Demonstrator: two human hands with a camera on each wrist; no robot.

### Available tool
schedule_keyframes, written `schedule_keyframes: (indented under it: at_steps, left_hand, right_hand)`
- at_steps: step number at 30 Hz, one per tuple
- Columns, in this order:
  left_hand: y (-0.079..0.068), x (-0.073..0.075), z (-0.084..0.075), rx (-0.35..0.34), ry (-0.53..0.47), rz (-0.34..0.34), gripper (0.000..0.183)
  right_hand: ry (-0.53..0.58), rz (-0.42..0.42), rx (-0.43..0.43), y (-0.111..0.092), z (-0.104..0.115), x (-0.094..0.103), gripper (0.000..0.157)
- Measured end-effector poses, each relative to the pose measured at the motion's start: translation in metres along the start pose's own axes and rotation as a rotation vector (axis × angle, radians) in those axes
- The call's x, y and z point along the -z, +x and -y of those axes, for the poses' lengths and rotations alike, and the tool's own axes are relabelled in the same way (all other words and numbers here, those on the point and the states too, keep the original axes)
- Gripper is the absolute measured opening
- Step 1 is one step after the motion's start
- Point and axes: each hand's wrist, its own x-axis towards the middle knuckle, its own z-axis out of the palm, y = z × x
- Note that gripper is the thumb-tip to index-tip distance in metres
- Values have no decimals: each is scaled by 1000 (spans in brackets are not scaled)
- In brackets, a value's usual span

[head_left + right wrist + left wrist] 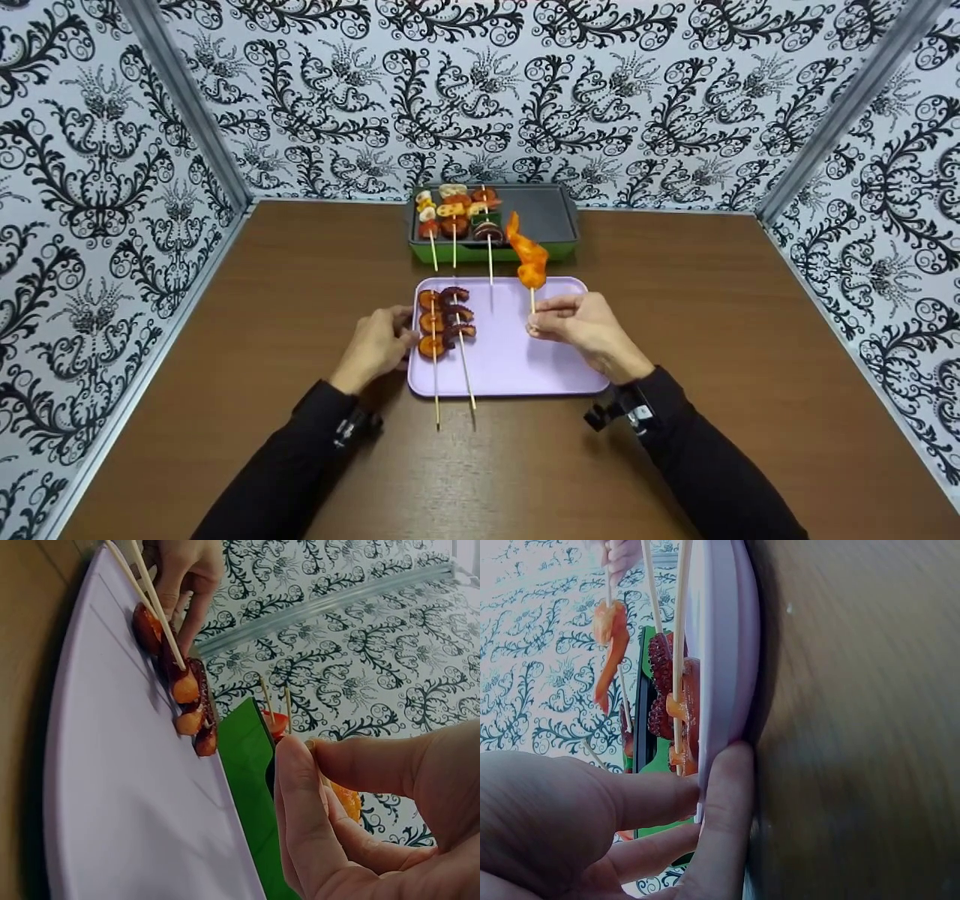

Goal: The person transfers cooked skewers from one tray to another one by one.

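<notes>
My right hand (581, 326) pinches the stick of an orange glazed skewer (531, 259), probably a chicken wing, upright above the purple tray (517, 367). My left hand (379, 345) grips the tray's left edge, with fingers above and below the rim (731, 637) in the left wrist view. On the tray's left side lie a skewer of round orange-brown slices (433, 322) and an octopus tentacle skewer (459, 315). Their sticks reach past the front rim. In the right wrist view, my fingers (300, 787) hide most of the held skewer.
Behind the tray stands a green grill (506, 253) with a dark plate (536, 214). Several mixed skewers (454, 214) lie on its left half, sticks jutting forward. Patterned panels (480, 97) enclose the brown table (315, 255) at the back and sides.
</notes>
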Motion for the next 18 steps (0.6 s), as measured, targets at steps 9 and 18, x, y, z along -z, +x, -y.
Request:
schedule_keyframes:
  at_steps: [9, 18]
  left_hand:
    - [1, -1, 1, 29, -14, 14, 50]
    - [0, 0, 0, 57, -60, 30, 52]
  right_hand:
    - [-13, 13, -27, -16, -7, -1, 35]
    - [-55, 51, -43, -29, -18, 0, 32]
